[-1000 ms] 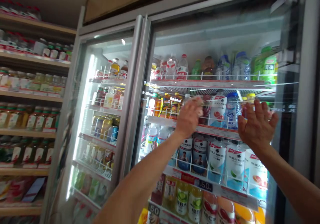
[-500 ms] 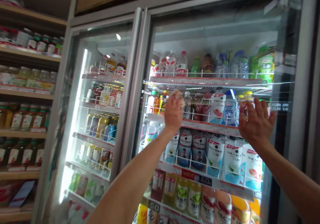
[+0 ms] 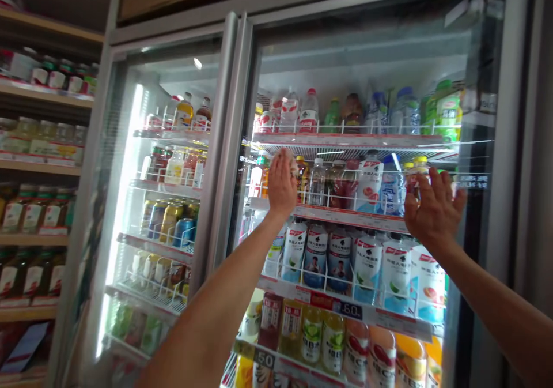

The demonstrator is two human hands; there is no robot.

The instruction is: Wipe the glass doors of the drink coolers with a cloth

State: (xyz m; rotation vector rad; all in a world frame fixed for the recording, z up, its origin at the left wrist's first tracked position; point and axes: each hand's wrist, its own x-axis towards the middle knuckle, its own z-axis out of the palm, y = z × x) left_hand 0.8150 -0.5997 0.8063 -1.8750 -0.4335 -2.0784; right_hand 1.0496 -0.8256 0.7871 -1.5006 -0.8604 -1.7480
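Note:
My left hand (image 3: 283,187) presses flat toward the glass door (image 3: 328,48) of a drinks fridge, fingers together. Under its fingertips a pale crumpled cloth (image 3: 292,162) shows; most of it is hidden by the hand. My right hand (image 3: 434,210) is spread at the right side of the same door, fingers apart, with nothing in it. Behind the glass, bottles with white and blue labels (image 3: 367,264) stand on a wire-railed shelf between and below the two hands.
A second glass door with cans (image 3: 170,221) behind it lies to the left, past a metal door frame (image 3: 222,117). Further left, wooden shelves (image 3: 38,166) hold rows of jars and bottles. More bottles (image 3: 322,330) fill the lower fridge shelf.
My left hand has slid left across the glass with the cloth. Against the door, my right hand stays in about the same place. The view has shifted slightly.

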